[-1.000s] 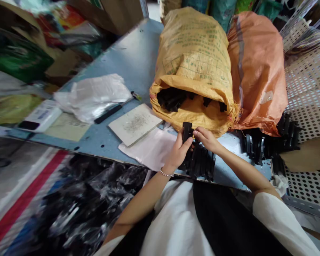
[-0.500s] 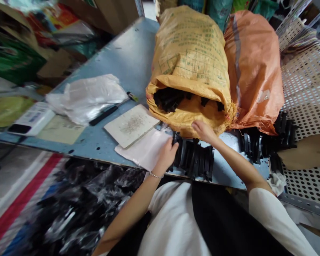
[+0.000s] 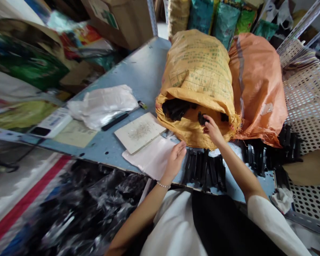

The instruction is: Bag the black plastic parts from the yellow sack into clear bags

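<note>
A yellow woven sack point(image 3: 200, 67) lies on the table with its mouth toward me, and black plastic parts point(image 3: 176, 109) show inside. My right hand point(image 3: 213, 131) is at that mouth, its fingers closed on a small black plastic part point(image 3: 202, 118). My left hand point(image 3: 174, 160) holds nothing; its fingers are stretched out beside a row of narrow black plastic parts point(image 3: 204, 169) at the table's front edge. Left of that hand lies a white plastic bag point(image 3: 152, 153), partly under a pale board point(image 3: 138, 131) with a dark smudge.
An orange sack point(image 3: 258, 85) stands to the right, with more black parts point(image 3: 261, 156) before it. On the left of the table point(image 3: 138, 67) are clear plastic bags point(image 3: 104, 105), a black marker point(image 3: 114, 121) and a white box point(image 3: 53, 121). A perforated rack point(image 3: 309, 110) borders the right.
My right hand has moved from the sack's lip into its mouth, where a black part now shows at the fingers. My left hand has straightened its fingers beside the row. The view has shifted.
</note>
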Tool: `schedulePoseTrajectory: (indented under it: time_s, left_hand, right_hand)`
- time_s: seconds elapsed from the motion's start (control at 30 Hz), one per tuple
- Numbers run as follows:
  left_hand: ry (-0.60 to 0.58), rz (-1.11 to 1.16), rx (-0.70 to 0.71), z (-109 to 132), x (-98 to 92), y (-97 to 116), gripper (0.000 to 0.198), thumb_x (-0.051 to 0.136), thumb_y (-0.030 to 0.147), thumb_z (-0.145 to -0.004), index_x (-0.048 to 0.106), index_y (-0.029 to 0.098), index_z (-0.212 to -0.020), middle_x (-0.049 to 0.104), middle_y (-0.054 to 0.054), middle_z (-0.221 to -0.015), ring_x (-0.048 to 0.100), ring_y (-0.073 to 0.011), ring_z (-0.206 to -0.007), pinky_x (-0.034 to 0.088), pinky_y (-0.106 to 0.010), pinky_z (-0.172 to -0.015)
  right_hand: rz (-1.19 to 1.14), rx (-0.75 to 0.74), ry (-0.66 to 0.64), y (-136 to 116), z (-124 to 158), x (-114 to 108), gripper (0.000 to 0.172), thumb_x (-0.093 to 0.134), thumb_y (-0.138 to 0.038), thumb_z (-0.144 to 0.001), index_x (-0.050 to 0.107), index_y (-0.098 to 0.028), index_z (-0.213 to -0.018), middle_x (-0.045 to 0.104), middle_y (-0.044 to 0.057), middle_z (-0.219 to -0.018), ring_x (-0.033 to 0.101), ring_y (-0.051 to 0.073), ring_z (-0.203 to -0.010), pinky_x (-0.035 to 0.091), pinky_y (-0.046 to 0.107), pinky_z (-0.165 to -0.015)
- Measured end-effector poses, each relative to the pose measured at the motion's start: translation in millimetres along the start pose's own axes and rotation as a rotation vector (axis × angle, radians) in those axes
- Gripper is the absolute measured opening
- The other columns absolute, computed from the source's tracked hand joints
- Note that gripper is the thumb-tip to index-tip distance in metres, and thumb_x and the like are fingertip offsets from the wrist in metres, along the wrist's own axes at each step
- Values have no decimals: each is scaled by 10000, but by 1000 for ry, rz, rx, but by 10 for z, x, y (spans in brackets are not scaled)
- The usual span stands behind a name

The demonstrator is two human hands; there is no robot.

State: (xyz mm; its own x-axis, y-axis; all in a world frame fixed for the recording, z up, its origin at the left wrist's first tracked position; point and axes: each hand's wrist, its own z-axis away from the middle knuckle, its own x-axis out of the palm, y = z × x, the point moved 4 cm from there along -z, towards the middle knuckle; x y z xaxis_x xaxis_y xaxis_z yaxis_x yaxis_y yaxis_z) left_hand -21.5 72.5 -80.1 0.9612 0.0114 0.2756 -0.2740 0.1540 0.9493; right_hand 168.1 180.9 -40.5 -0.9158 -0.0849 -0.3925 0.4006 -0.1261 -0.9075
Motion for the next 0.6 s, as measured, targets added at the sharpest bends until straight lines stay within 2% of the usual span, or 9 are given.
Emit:
schedulePoseTrajectory:
  time_s: [0.1,0.17,0.2,0.23,0.3,0.37,0.4,0.5,0.6]
  left_hand:
    - [-124,464,-275,-168,201,112,499,580,566,-890,607,184,-1209,685,-126,-1185,646,-252,-1151,516,-419,-1019]
    - [-200,604,-409,-182,337,184,473,579,563,-892,638,152,-1120,724,-117,-1047,697,-255,-1024,575,-391,-898]
    - [-208,630,-433,-162,378,215,421,613,518,-887,640,153,-1096,731,-96,-993,714,-239,-958,588,-367,-851]
    - [-200,640,-433,-126,403,243,365,659,455,-872,632,168,-1096,732,-66,-951,725,-214,-889,592,-340,-811]
    - [-190,627,-399,-20,435,288,367,741,363,-821,598,218,-1127,720,-3,-881,720,-162,-755,586,-290,-727]
    - [-217,575,-381,108,475,320,450,771,410,-793,572,240,-1158,699,20,-834,696,-138,-676,559,-251,-639]
    - [-236,532,-381,169,497,332,487,760,482,-790,572,229,-1162,689,14,-813,682,-136,-655,539,-237,-596]
    - [-251,371,-363,298,534,362,594,659,652,-803,592,182,-1159,668,-12,-784,636,-127,-615,473,-219,-505]
    - [-173,234,-260,321,469,385,567,658,623,-820,592,195,-1186,633,15,-749,567,-99,-559,433,-220,-480]
  right_hand:
    - [-307,-96,-260,53,851,263,444,416,-420,-981,448,-280,-1401,646,34,-1014,643,143,-753,549,285,-670]
    - [-244,-133,-430,40,1265,316,457,429,-436,-1000,424,-282,-1431,658,20,-922,647,150,-747,546,295,-687]
    - [-172,-156,-440,14,1373,272,469,409,-444,-1015,396,-278,-1453,661,11,-870,640,150,-720,540,301,-691]
    - [-80,-187,-398,-27,1411,188,474,387,-453,-1026,379,-267,-1462,660,6,-834,632,154,-707,533,310,-702]
    - [136,-277,-197,-159,1331,-47,476,367,-500,-1027,419,-231,-1416,657,19,-821,622,176,-733,515,336,-740]
    - [363,-388,-7,-326,1159,-235,490,383,-570,-1000,516,-195,-1285,658,64,-887,613,215,-837,494,363,-788]
    - [466,-439,36,-404,1069,-273,500,391,-600,-986,554,-183,-1208,656,89,-926,602,235,-891,483,372,-808]
    - [618,-520,14,-548,854,-183,503,367,-632,-976,594,-183,-988,641,116,-923,567,252,-923,460,358,-795]
    - [435,-430,-60,-555,768,20,495,304,-622,-999,549,-208,-883,591,51,-794,547,198,-785,441,305,-718]
